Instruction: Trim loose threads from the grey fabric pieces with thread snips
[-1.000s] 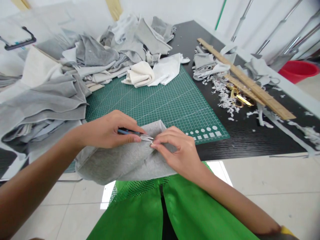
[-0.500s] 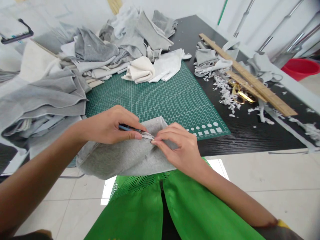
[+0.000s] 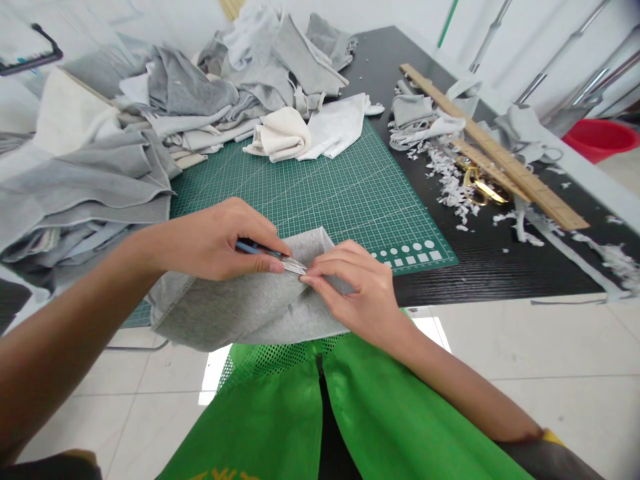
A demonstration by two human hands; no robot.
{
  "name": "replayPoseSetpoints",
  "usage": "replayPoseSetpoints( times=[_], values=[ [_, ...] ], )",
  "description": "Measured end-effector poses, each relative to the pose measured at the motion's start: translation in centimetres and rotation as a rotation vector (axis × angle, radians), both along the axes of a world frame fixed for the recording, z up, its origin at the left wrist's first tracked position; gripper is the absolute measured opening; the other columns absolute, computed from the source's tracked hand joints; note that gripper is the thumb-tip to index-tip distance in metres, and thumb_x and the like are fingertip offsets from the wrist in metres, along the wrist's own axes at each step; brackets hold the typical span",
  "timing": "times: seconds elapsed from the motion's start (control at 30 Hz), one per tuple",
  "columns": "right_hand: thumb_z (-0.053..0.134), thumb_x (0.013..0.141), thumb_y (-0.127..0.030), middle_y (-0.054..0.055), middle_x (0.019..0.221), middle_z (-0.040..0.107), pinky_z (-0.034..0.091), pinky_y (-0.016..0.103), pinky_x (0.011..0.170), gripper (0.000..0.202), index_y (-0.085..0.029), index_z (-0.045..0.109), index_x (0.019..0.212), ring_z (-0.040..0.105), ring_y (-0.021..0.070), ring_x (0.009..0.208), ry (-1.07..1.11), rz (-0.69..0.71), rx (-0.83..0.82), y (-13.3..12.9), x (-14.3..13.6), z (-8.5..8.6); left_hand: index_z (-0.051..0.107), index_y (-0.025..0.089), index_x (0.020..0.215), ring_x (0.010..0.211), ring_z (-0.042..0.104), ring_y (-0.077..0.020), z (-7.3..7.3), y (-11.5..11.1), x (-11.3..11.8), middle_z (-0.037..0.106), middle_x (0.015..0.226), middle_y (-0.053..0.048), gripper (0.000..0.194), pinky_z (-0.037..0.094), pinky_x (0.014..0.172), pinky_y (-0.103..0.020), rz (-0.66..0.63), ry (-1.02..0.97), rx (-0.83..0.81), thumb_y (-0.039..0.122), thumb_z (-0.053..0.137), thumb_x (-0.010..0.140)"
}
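Note:
My left hand is closed round a small blue-handled metal tool, which looks like thread snips. Its tip points right, touching a fold of the grey fabric piece. Thumb and fingers of my right hand pinch the edge of that fabric right at the tool's tip. The fabric hangs over the table's front edge, partly on the green cutting mat. Whether the tool's blades are apart is too small to tell.
Heaps of grey and white fabric cover the left and back of the black table. At the right lie a wooden ruler, gold scissors and fabric scraps. A red basin stands beyond.
The whole view has shifted slightly. Both hands keep their hold on the tool and fabric, with hardly any movement between them.

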State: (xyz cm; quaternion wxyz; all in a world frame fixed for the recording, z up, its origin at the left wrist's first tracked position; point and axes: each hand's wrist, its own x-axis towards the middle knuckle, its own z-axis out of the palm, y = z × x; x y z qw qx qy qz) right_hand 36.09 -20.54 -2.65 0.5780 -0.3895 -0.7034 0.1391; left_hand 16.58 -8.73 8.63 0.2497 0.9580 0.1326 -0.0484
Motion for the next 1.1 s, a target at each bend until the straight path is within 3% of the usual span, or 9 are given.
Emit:
replayPoseSetpoints(
  times=[0.5, 1.1],
  values=[
    [0.070, 0.088, -0.016, 0.000, 0.078, 0.075, 0.053, 0.033, 0.073, 0.008, -0.020, 0.069, 0.081, 0.067, 0.0149, 0.075, 0.038, -0.020, 0.018, -0.2, 0.0, -0.1, 0.075, 0.020, 0.105, 0.064, 0.057, -0.0075, 0.8, -0.4, 0.8, 0.067, 0.072, 0.001, 0.024, 0.037, 0.060, -0.021, -0.019, 0.033, 0.028, 0.037, 0.060, 0.096],
    [0.068, 0.088, -0.013, -0.001, 0.075, 0.075, 0.054, 0.032, 0.072, 0.009, -0.020, 0.069, 0.082, 0.069, 0.0139, 0.071, 0.061, -0.003, 0.075, -0.2, -0.1, 0.0, 0.074, 0.020, 0.104, 0.066, 0.059, -0.0115, 1.7, -0.4, 1.2, 0.071, 0.078, -0.001, 0.024, 0.041, 0.061, -0.022, -0.069, 0.045, 0.028, 0.038, 0.060, 0.095]
  ],
)
